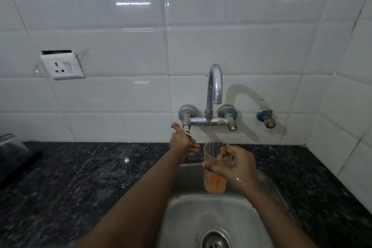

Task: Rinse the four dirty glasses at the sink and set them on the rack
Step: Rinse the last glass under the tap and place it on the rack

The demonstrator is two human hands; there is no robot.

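My right hand [237, 165] grips a clear ribbed glass [214, 167] upright over the steel sink [181, 207]. Orange liquid fills the glass's lower part. The glass sits below and slightly in front of the curved tap spout [215, 84]. No water runs from the spout. My left hand [183, 143] reaches up to the tap's left valve [186, 125] and pinches its small handle between thumb and fingers. The rack and the other glasses are out of view.
Dark speckled stone counter [80, 177] surrounds the sink. A dark appliance [12, 153] stands at the far left edge. A wall socket [62, 66] sits on the white tiles, and a blue-collared stop valve [265, 117] is right of the tap. The drain [214, 239] is at the bottom.
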